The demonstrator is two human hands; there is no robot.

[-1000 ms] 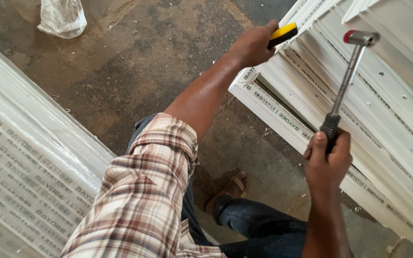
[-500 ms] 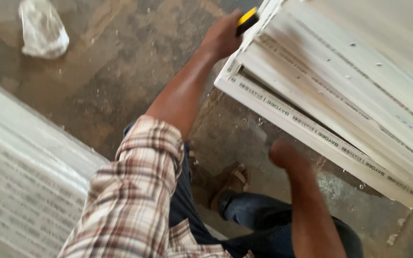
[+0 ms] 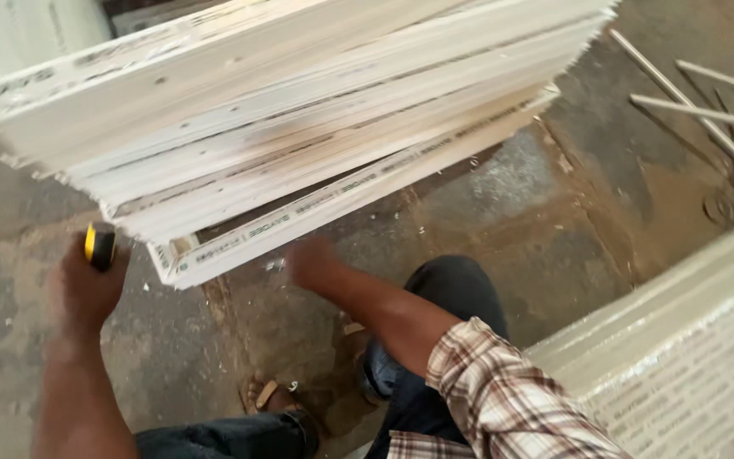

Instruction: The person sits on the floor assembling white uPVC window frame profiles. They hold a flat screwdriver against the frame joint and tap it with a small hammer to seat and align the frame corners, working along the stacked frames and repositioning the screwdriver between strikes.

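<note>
My left hand [image 3: 87, 285] is at the left, closed around a tool with a yellow and black handle [image 3: 99, 246], just beside the near corner of a stack of long white profiles [image 3: 341, 127]. The tool's working end is hidden. My right hand [image 3: 312, 259] is blurred with motion, just below the stack's lowest profile. No hammer shows in it, and its fingers cannot be made out. A plaid sleeve [image 3: 503, 395] covers that arm.
A second stack of white profiles [image 3: 681, 357] lies at the lower right. Thin metal rods [image 3: 698, 110] lie on the concrete floor [image 3: 554, 221] at the upper right. My sandalled foot [image 3: 269, 395] and dark trousers are at the bottom.
The view has swung round, so the white stack now lies across the top. The hammer my right hand held a second ago is out of sight. The left hand keeps the yellow-handled tool.
</note>
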